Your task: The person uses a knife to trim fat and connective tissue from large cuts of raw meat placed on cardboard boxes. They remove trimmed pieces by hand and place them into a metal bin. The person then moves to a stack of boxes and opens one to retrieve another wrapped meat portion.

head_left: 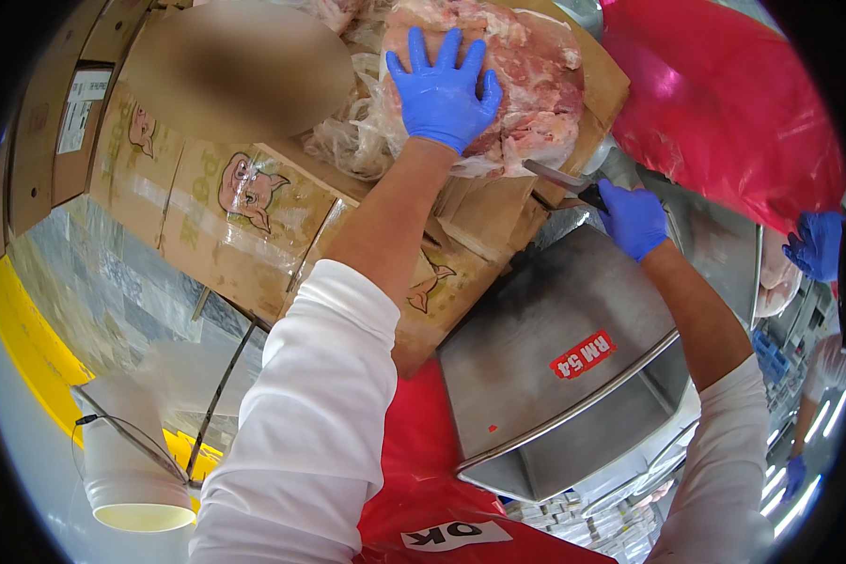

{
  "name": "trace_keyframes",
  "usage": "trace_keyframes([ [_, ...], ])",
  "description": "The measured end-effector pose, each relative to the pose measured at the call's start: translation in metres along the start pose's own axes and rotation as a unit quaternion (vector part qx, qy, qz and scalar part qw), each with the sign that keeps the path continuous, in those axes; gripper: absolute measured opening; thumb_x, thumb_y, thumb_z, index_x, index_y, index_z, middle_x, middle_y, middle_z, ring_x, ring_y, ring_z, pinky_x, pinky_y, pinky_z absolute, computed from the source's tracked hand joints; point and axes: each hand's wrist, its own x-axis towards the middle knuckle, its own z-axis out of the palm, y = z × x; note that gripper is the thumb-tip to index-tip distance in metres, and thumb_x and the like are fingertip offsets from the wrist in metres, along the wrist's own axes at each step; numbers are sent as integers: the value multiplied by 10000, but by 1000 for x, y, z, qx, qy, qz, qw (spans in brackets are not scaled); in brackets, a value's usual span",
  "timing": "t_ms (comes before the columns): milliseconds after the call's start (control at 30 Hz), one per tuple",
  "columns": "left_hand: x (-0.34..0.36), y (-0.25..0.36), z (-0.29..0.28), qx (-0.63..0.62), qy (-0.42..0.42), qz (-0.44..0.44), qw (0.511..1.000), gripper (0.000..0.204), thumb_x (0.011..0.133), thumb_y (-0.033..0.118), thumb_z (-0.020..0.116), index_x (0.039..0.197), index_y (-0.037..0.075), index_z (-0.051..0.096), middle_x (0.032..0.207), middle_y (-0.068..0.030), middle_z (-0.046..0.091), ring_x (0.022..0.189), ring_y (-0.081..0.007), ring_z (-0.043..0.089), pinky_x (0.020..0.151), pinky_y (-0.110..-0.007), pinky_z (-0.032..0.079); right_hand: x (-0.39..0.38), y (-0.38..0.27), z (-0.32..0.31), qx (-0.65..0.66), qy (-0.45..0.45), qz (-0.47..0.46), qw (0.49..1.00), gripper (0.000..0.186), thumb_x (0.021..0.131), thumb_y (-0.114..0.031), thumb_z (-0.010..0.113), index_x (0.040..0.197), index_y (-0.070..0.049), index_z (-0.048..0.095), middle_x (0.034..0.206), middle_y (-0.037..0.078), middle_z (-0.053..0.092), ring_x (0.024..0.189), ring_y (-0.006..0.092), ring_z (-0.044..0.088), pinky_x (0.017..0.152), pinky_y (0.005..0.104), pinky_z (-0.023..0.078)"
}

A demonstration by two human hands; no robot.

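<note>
While the slab of pale pink raw meat (pixel 540 85) lies far centre on brown cardboard (pixel 603 89), your blue-gloved left hand (pixel 446 99) rests spread wide on it. At right, your blue-gloved right hand (pixel 635 218) grips a black-handled steel knife (pixel 556 177). Nearer is a grey metal bin (pixel 545 305); near left, a white plastic bucket (pixel 133 470).

White bucket (pixel 130 470) near a yellow band (pixel 30 331), lower left; red plastic (pixel 724 113), upper right.
</note>
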Motion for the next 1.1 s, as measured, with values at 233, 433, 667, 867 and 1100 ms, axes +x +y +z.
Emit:
trace_keyframes([
  [233,1,4,5,8,17,-25,1000,441,876,470,599,1268,292,693,1408,-49,604,1404,-461,382,1099,-723,236,19,43,10,-4,-4,-50,999,292,879,-225,686,1103,-105,543,843,158,687,740,406,665,635,518,511],
  [433,4,3,2,-11,24,-28,999,425,895,450,586,1267,277,696,1403,-58,597,1384,-467,387,1080,-752,231,18,46,9,-8,4,-41,999,311,878,-216,685,1123,-97,535,835,155,684,745,403,664,641,516,510],
  [667,2,1,7,-1,24,-14,1000,419,882,452,602,1248,280,710,1383,-57,612,1384,-461,399,1088,-739,240,24,56,11,-14,-54,-54,997,323,863,-221,688,1109,-83,530,827,154,681,760,399,663,652,508,506],
  [867,2,1,3,-4,13,-20,1000,442,867,459,619,1266,285,698,1401,-51,607,1390,-450,408,1111,-717,242,35,70,6,-2,-69,-73,995,319,861,-224,686,1108,-86,539,843,157,680,772,401,661,672,509,509],
  [1100,-27,28,-24,-78,5,15,997,313,899,356,656,1155,183,700,1203,-107,655,1210,-415,531,1005,-619,384,28,66,-6,-16,-51,-26,998,271,874,-207,662,1099,-94,562,860,170,677,801,399,668,684,515,513],
])
